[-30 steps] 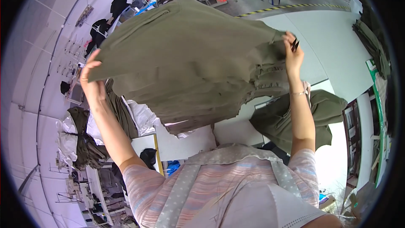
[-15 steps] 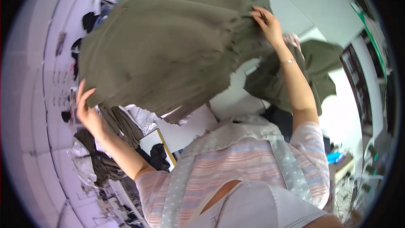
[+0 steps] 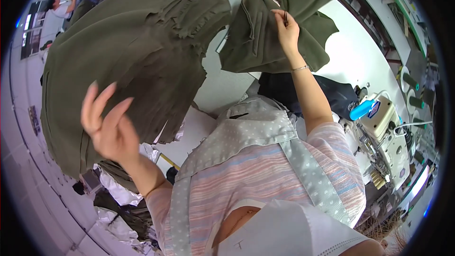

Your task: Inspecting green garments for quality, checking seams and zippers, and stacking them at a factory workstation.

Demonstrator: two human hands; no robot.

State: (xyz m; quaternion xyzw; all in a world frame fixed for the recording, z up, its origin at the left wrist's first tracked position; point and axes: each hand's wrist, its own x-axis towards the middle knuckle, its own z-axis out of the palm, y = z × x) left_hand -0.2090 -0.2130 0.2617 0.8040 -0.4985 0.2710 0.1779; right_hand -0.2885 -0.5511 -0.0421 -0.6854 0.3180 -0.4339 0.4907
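1. One empty palm first: the left hand [image 3: 111, 130], nearest and blurred, is held with its fingers spread, and no cloth is seen gripped in it
2. Just beyond it, the large olive cloth [image 3: 128, 61] is seen spread out at the left; a moment ago it was held up by both hands, so its spreading seems to have been let go
3. Further out, the right hand [image 3: 287, 33] has been swung off that cloth, a small dark tool [image 3: 286, 18] kept between its fingers; whether fabric is pinched too cannot be told
4. Right by that hand, the second olive garment [image 3: 258, 42] is found bunched on the white table [image 3: 355, 33], so attention appears to have been shifted there
5. Farthest off, a co-worker [image 3: 60, 9] is glimpsed
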